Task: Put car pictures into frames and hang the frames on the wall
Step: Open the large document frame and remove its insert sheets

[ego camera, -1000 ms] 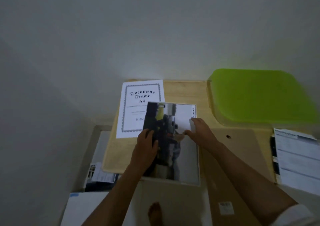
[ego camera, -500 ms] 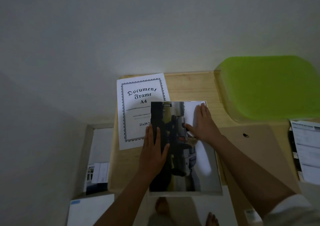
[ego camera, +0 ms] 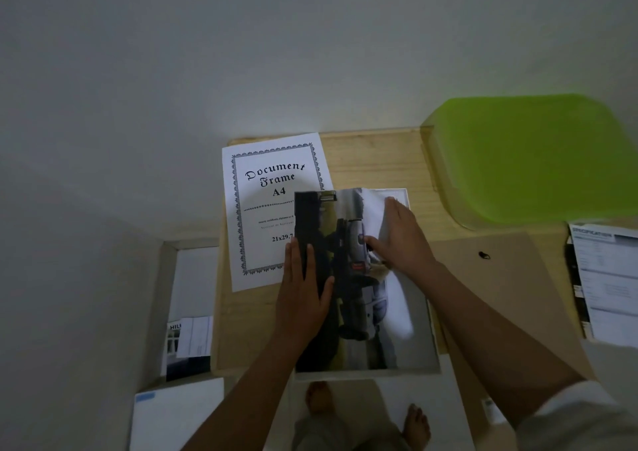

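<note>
Fingers [ego camera: 297, 260] of the left hand [ego camera: 303, 298] lie straight and flat on the dark left side of the car picture [ego camera: 366, 316]. Those of the right hand [ego camera: 402, 240] press flat near its far right corner. Neither hand grips anything. The print lies on the white frame [ego camera: 366, 375], whose rim shows along the near and right edges, on the wooden surface [ego camera: 373, 160]. It looks thin, light and glossy, so it is likely to slide or crease. It is best smoothed with flat palms and lifted by its edges. The brown backing board [ego camera: 500, 278] lies just to the right.
</note>
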{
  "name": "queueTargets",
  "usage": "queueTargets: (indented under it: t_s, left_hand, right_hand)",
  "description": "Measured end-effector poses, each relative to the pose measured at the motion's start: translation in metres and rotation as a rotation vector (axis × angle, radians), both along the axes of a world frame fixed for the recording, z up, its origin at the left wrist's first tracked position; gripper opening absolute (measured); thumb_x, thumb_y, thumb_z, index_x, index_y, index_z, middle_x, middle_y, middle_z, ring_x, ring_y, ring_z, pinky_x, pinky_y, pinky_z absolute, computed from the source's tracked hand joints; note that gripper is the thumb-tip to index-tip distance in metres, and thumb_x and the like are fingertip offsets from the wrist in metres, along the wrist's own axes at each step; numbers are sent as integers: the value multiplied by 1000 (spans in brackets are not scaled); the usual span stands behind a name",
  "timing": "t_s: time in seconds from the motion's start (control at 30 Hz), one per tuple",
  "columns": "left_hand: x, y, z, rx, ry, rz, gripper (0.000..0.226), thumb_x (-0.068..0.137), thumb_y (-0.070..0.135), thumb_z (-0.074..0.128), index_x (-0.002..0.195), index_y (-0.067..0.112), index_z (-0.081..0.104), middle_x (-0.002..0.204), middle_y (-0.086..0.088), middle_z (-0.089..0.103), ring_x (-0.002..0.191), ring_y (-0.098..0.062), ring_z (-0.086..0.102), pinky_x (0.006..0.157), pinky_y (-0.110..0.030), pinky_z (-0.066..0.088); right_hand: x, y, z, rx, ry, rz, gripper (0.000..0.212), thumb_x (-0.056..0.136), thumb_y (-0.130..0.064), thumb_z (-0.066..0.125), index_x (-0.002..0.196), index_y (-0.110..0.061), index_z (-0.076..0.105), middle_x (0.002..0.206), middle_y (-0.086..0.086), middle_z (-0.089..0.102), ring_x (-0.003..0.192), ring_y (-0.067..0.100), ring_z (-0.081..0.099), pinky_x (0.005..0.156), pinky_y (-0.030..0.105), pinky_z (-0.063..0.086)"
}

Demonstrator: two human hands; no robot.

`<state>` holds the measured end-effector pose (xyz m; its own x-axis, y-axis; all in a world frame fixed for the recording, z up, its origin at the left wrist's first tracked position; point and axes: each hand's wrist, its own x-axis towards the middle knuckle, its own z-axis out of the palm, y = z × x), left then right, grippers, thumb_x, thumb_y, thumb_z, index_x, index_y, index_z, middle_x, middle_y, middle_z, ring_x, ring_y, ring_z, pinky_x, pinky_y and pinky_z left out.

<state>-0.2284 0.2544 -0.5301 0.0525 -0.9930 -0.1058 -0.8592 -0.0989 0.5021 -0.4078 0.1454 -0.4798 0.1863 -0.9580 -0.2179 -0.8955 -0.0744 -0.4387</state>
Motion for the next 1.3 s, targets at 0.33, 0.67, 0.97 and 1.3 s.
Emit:
queueTargets:
  t_s: [0.33, 0.67, 0.97, 1.3]
  left_hand:
    - [0, 0, 3, -8, 16, 2, 73, 86, 58, 14, 142, 19, -10, 152, -6, -17, 141, -21, -16, 113, -36, 12]
    - [-1, -1, 7, -2, 70, 44, 71, 94, 42, 40, 148, 16, 1, 154, -2, -17, 140, -14, -16, 111, -32, 8]
    - [-26, -5, 38, -23, 205, 197, 57, 98, 34, 36, 147, 13, 15, 157, -7, 0, 144, -19, -4, 113, -32, 5]
    - [-165, -14, 97, -129, 493, 296, 45, 94, 21, 49, 136, 7, 38, 127, -13, 47, 117, -21, 45, 96, -26, 35]
  right_hand:
    - [-19, 21, 17, -33, -314, -173, 60, 82, -12, 68, 135, -5, 42, 137, 14, 49, 125, 26, 46, 99, 23, 31]
    - [-35, 78, 4, 106, -613, -362, 63, 81, -7, 68, 138, -16, 41, 145, -1, 40, 131, 9, 34, 107, 22, 27]
    - [-49, 70, 48, 116, -926, -230, 63, 85, 1, 61, 139, -24, 38, 139, -12, 40, 115, -8, 51, 87, 20, 51]
    - [-196, 78, 100, -30, -900, -204, 63, 84, -3, 63, 136, -30, 39, 142, -18, 37, 125, -12, 35, 98, 6, 38]
